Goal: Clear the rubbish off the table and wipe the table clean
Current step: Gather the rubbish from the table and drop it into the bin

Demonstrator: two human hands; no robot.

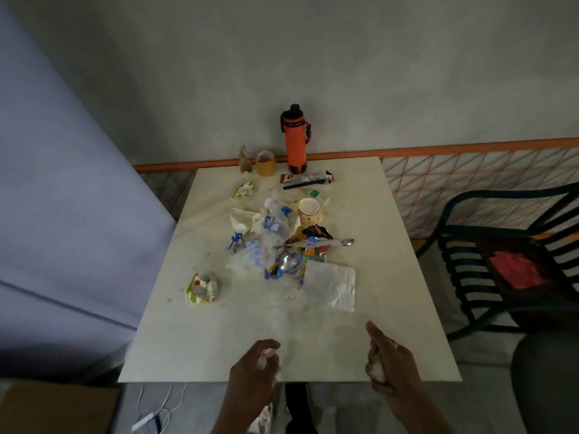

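Rubbish pile [282, 245] sits mid-desk, slightly toward the far edge: crushed clear bottles, foil wrappers, a tipped paper cup [309, 211], a white plastic sheet [332, 286] on its near side. One crumpled wrapper [202, 289] lies apart toward the left edge, another small one [242, 190] near the far left. Print on the wrappers is too blurred to read. I see my left hand [255, 368] at the near edge, curled closed around a small white scrap. Right hand [387, 361] also at the near edge, gripping a white wad. Desk [391, 324] surface is pale and smudged. Along the far edge: orange flask [295, 139], tape roll [265, 163]. Dark chair [501, 261] off the right edge.
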